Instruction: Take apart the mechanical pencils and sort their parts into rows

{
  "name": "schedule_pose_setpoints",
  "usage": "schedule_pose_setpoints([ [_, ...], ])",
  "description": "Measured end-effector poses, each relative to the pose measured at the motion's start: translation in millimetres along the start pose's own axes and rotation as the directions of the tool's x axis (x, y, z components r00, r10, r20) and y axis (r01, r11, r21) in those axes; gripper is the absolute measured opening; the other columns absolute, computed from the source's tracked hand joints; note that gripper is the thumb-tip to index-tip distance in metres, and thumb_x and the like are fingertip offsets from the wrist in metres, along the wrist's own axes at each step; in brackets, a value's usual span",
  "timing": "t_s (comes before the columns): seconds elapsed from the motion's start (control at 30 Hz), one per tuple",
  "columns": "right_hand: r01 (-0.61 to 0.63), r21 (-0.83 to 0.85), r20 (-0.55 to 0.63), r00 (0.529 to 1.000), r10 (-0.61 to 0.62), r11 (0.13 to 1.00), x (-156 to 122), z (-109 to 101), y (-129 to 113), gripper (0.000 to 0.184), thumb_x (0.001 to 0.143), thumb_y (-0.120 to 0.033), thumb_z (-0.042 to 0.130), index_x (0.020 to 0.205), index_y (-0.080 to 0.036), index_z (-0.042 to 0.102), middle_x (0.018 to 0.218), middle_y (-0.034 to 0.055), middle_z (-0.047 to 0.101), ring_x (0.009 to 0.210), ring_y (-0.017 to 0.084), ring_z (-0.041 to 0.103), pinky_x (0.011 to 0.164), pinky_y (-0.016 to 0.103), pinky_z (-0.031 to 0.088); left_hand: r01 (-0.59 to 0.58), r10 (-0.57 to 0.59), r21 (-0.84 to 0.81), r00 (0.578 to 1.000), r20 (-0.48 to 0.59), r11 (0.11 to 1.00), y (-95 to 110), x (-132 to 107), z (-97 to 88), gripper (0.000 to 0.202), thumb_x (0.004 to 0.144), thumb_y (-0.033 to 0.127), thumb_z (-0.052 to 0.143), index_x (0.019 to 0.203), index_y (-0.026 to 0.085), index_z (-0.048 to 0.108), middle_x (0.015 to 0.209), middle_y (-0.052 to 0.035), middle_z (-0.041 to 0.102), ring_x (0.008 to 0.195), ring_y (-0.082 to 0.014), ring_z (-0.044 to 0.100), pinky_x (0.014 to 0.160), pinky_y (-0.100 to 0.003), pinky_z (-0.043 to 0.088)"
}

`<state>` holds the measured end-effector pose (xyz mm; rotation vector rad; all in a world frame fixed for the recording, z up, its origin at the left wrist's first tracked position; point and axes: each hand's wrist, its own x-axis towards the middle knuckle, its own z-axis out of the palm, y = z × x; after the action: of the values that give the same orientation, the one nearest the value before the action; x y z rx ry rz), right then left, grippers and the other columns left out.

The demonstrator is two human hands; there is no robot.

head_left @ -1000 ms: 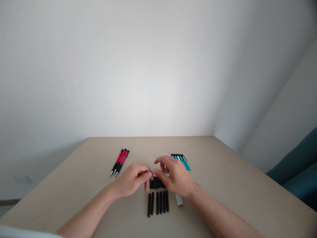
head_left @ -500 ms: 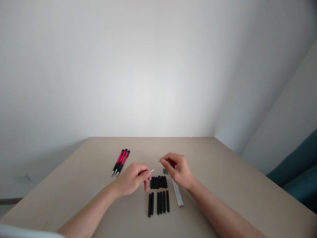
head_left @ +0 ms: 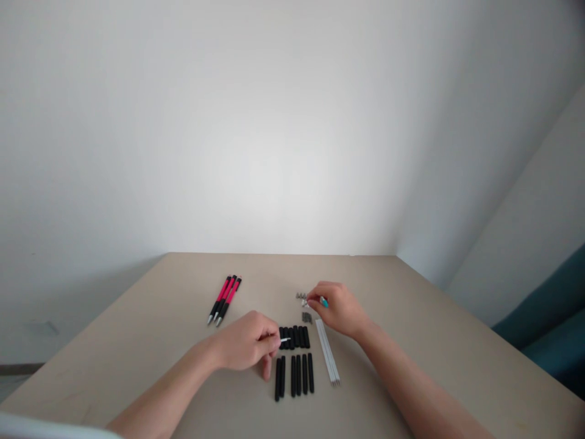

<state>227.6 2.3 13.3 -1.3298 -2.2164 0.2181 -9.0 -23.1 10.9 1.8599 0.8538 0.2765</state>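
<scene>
My left hand point(head_left: 253, 341) is closed, thumb and fingers pinching a thin white pen refill point(head_left: 285, 339). The refill points right, above the row of short black tubes point(head_left: 295, 336). Farther back on the right, my right hand point(head_left: 336, 306) has its fingers pinched together beside the small metal cone tips point(head_left: 300, 296) and a few tiny whitish parts point(head_left: 305, 303). A small teal piece point(head_left: 324, 302) shows within that hand; its full shape is hidden. Between the hands lie several small springs point(head_left: 306, 317).
Longer black tubes point(head_left: 298, 375) lie in a row nearest me. White pen refills point(head_left: 327, 353) rest side by side to their right. Three red-and-black pens point(head_left: 225, 299) lie at the left on the beige table point(head_left: 137, 341). A white wall stands behind; a teal cloth point(head_left: 543, 323) hangs at right.
My left hand has come lower and nearer with the refill. My right hand has shifted slightly right, uncovering the springs and metal tips; the teal piece now shows in it.
</scene>
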Motion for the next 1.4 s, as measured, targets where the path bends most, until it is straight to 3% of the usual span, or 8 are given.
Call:
schedule_pose_setpoints([
  [0.5, 0.095, -0.157, 0.186, 0.98, -0.065, 0.983, 4.1, 14.9, -5.6, 0.016, 0.084, -0.02, 0.054, 0.086, -0.021, 0.07, 0.085, 0.0043, 0.059, 0.087, 0.016, 0.053, 0.074, 0.026, 0.037, -0.053, 0.053, -0.03, 0.999, 0.001, 0.998, 5.9, 3.3, 3.0, 0.027, 0.087, 0.028, 0.043, 0.063, 0.017, 0.047, 0.061, -0.0027, 0.069, 0.065, -0.0161, 0.067, 0.061, -0.022, 0.045],
  [0.8, 0.147, -0.111, 0.197, 0.973, -0.123, 0.983, 3.3, 18.0, -3.9, 0.04, 0.074, 0.003, 0.047, 0.091, -0.025, 0.07, 0.088, 0.0037, 0.054, 0.088, 0.015, 0.051, 0.076, 0.024, 0.036, -0.066, 0.066, -0.029, 0.998, -0.009, 0.997, 7.0, 3.0, 2.7, 0.027, 0.087, 0.027, 0.043, 0.062, 0.017, 0.046, 0.059, -0.0017, 0.067, 0.067, -0.0168, 0.068, 0.059, -0.021, 0.043],
  [1.4, 0.131, -0.105, 0.202, 0.973, -0.108, 0.986, 3.9, 17.6, -0.2, 0.037, 0.072, 0.001, 0.047, 0.081, -0.024, 0.072, 0.09, 0.0039, 0.055, 0.088, 0.015, 0.052, 0.077, 0.025, 0.037, -0.039, 0.039, 0.01, 0.999, -0.004, 0.999, 8.4, 3.0, 1.2, 0.028, 0.087, 0.031, 0.042, 0.064, 0.017, 0.05, 0.057, -0.0011, 0.066, 0.058, -0.0129, 0.062, 0.055, -0.02, 0.042],
])
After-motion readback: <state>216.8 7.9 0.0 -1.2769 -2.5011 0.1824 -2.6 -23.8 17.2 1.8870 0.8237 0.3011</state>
